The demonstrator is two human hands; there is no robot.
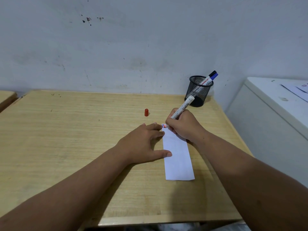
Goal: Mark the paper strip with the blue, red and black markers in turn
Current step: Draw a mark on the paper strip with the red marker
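A white paper strip lies lengthwise on the wooden desk. At its far left corner there is a blue mark with a red mark beside it. My right hand grips an uncapped white-bodied marker, tip down at the red mark. My left hand lies flat with its fingers and thumb pressing the strip's left edge. The red cap stands on the desk beyond my left hand. The blue marker and black marker stand in a mesh cup.
The mesh cup sits at the desk's far right corner against a grey wall. A white cabinet with papers on top stands right of the desk. Another desk's corner shows at far left.
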